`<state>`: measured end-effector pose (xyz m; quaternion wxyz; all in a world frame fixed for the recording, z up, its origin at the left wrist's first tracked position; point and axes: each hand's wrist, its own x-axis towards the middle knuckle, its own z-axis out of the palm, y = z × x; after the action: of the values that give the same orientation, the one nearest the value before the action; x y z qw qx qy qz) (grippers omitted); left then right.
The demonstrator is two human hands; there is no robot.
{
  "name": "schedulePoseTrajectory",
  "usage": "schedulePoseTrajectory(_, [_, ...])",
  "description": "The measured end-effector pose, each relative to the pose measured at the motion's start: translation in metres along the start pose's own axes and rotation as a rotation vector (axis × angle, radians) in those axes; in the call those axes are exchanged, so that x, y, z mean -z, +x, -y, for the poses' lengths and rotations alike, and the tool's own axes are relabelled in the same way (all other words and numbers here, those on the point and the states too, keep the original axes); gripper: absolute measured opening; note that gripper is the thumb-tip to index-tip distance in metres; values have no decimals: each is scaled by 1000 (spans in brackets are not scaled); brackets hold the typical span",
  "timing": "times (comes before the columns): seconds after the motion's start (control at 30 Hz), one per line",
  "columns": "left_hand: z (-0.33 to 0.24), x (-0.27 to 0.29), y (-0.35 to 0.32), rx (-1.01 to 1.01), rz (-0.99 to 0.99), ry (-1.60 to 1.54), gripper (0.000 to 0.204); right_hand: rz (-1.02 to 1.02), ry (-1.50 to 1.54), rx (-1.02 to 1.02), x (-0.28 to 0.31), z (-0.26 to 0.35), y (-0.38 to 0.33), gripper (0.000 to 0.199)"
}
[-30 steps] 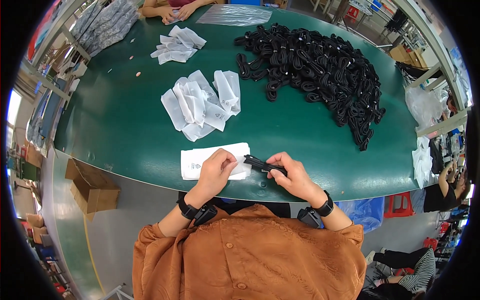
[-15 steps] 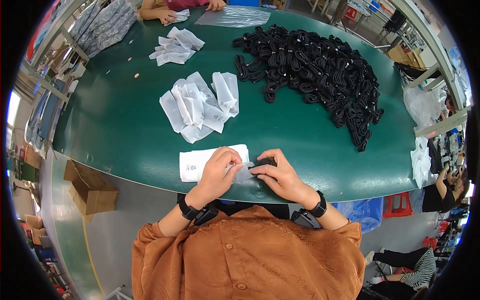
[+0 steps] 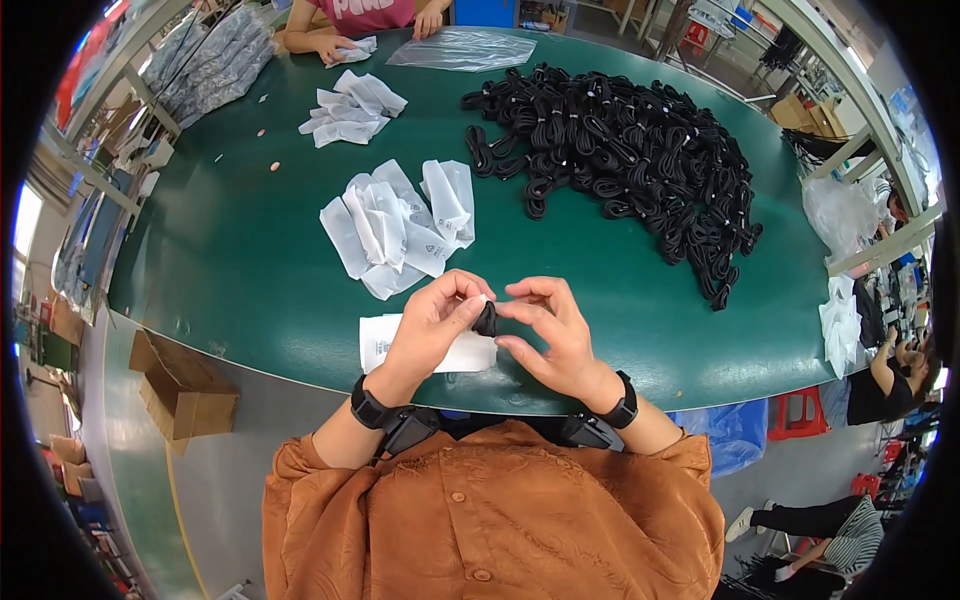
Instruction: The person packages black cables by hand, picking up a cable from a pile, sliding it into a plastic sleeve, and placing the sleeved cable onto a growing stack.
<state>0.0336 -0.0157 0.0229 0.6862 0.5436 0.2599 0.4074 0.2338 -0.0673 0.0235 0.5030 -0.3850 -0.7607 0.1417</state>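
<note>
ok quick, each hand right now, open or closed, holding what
Left hand: closed, holding the black cable bundle.
Right hand: open beside the black cable bundle; contact cannot be told.

Pale lettering (image 3: pixel 364 8) on pink shirt (image 3: pixel 403 14), tiny print (image 3: pixel 431 248) on white bags (image 3: pixel 343 242)

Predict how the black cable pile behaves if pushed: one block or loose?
Black cable pile would likely spread, not slide as one block: separate bundles stick out at its edge. Each should bend but roughly keep shape, being looped and cinched.
</note>
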Motion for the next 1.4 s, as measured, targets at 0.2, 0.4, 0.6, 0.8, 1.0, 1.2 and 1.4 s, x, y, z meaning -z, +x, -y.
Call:
schedulePoseTrajectory(0.2, [-6,-6,4,62,-13,-86,12,-54,65,73,-2,2,0,34])
schedulePoseTrajectory(0.4, [0,-3,2,149,5,-222,14,57,-176,166,2,7,6,25])
schedulePoseTrajectory(0.6, [13,-2,-4,136,150,-352,35,-24,-68,78,17,20,22,22])
schedulePoseTrajectory(0.8, [14,-20,-13,54,221,-2,62,71,-2,60,26,17,28,18])
schedulePoseTrajectory(1.0, [14,-19,-8,-47,207,72,61,96,13,-26,30,16,28,16])
schedulePoseTrajectory(1.2, [-22,28,35,-139,-240,622,54,-251,-264,-126,53,-31,42,10])
schedulePoseTrajectory(1.4, [-64,79,71,-785,-531,1470,55,-289,-1341,-697,135,-170,-10,61])
